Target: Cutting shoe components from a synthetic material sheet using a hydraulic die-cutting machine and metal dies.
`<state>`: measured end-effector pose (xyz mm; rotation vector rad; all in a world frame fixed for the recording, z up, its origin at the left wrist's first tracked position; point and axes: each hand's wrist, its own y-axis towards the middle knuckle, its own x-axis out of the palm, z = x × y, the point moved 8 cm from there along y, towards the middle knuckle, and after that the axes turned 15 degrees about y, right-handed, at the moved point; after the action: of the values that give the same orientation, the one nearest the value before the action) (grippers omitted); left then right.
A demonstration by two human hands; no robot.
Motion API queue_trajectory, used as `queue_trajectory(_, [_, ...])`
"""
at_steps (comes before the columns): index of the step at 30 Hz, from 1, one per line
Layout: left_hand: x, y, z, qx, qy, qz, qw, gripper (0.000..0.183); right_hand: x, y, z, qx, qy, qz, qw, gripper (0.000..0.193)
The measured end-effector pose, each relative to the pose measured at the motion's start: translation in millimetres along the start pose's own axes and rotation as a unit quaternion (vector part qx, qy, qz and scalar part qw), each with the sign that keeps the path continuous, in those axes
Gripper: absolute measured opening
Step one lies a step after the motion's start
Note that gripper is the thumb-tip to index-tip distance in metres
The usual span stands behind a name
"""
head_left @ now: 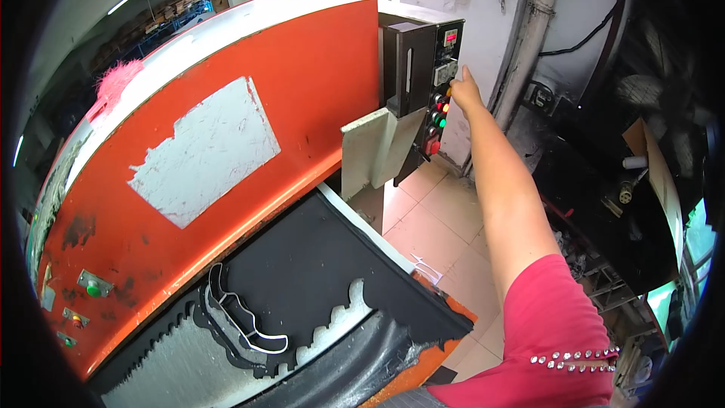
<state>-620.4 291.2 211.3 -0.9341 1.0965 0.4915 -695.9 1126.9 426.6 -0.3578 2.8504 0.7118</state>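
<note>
My right arm, in a red sleeve, reaches forward to the control panel point(441, 87) on the dark box beside the orange machine point(317, 68). My right hand point(467, 94) is at the panel's right edge, next to its coloured buttons. One finger stretches upward, while the others are partly hidden. I see nothing held in this hand. Below, a thin curved metal outline point(253, 332), like a cutting die, rests on black sheet material point(287, 257). Irregular cutouts edge the sheet around a bare grey surface point(174, 366). My left hand is out of the picture.
A pale bent metal plate point(381, 147) juts out below the control box. On the machine's front are small buttons point(93, 288); pink fibres point(117, 87) lie on its top. A wall pipe point(529, 38) and a dark cluttered bench point(604, 211) stand at the right.
</note>
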Motion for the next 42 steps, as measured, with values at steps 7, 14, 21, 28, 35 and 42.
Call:
queue_trajectory(7, [6, -12, -9, 0.059, 0.003, 0.033, 0.998, 0.058, 14, 27, 35, 0.037, 0.032, 0.054, 0.997, 0.066])
queue_trajectory(14, [4, -9, -1, 0.109, -0.033, 0.019, 0.993, 0.047, 5, 67, 63, 0.028, 0.149, 0.077, 0.985, 0.035])
queue_trajectory(21, [-6, -19, 4, 0.096, -0.034, 0.046, 0.994, 0.040, 9, 67, 62, 0.013, 0.087, 0.125, 0.988, 0.031])
queue_trajectory(28, [-28, -16, 17, 0.094, -0.045, 0.093, 0.990, 0.040, 2, 66, 61, 0.012, 0.071, 0.124, 0.990, 0.031])
queue_trajectory(35, [-21, -19, 18, 0.118, -0.002, 0.097, 0.988, 0.040, -6, 76, 65, 0.027, 0.053, 0.117, 0.991, 0.031])
queue_trajectory(42, [-16, -13, 8, 0.066, -0.036, 0.093, 0.993, 0.041, 4, 85, 69, 0.054, 0.062, 0.114, 0.990, 0.031])
